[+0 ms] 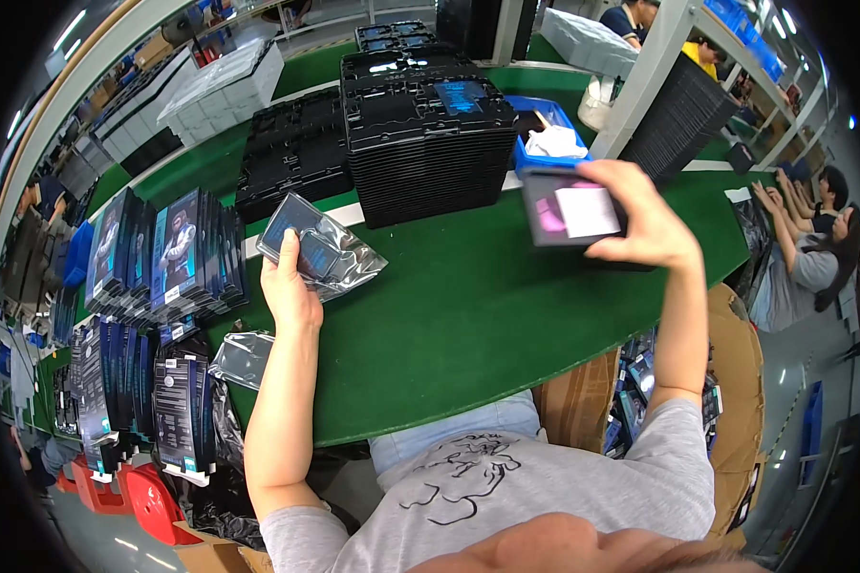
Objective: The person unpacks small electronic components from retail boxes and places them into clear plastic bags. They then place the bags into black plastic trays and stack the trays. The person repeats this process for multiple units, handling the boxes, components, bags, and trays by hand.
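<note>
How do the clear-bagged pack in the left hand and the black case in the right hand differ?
Wrap: the clear-bagged pack has loose, shiny film around it; the black case shows no loose film.
Face: the pack is dark with blue markings; the case shows pink and white inside a dark border.
Pose: the pack sits tilted in the picture; the case is nearly square to it.
Shared: both are hand-held and roughly rectangular.

Factory workshop, with green workbench (449, 315), stacked black trays (430, 162) and co-workers (806, 260).
</note>
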Action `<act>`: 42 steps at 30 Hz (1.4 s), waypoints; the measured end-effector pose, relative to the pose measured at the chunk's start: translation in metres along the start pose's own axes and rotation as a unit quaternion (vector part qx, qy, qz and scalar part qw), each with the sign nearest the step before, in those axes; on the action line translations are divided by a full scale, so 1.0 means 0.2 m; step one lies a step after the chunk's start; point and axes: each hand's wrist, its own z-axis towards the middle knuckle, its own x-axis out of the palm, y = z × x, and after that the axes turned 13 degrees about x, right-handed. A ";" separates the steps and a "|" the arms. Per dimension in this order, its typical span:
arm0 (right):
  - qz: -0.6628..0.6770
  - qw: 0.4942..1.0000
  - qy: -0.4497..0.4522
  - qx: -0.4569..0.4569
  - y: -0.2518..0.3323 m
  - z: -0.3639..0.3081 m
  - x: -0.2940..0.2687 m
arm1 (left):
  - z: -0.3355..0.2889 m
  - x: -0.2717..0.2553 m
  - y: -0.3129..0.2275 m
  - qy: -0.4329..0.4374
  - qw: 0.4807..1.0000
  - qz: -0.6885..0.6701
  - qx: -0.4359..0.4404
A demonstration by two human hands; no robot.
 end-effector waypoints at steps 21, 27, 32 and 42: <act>0.032 0.951 0.211 0.225 -0.58 -0.19 -0.15 | -0.03 0.00 -0.01 0.068 0.997 0.020 -0.028; 0.039 0.954 0.209 0.213 -0.57 -0.17 -0.13 | -0.04 0.02 0.01 0.111 0.992 0.046 0.030; 0.032 0.949 0.227 0.218 -0.58 -0.17 -0.14 | -0.06 0.05 -0.01 0.139 0.988 0.058 0.040; 0.011 0.946 0.238 0.220 -0.59 -0.17 -0.12 | -0.08 0.03 -0.01 0.126 0.990 0.069 0.013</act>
